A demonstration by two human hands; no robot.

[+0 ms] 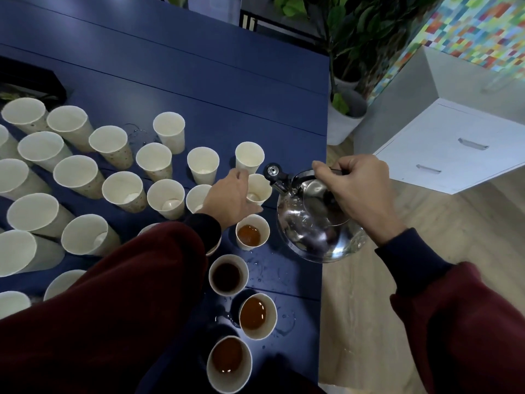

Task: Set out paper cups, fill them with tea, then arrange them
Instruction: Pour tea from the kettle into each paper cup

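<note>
Filling is the step in hand here. The right hand (352, 191) is clenched round the handle of the steel kettle (312, 228), which hangs over the right edge of the blue table (199, 81), its spout (273, 172) just above an empty paper cup (260, 190). The left hand (231, 196) reaches across and seems to wrap fingers and thumb round that cup's side, steadying it. Four filled cups (251, 234) stand in a line along the near right edge, brown tea in each. A crowd of unfilled cups (125, 189) waits to the left. Spilled drops (270, 270) glisten beside the filled ones. Next call, by the look of it: tip the kettle gently so the stream lands inside the rim, the left hand bracing that light cup against toppling.
</note>
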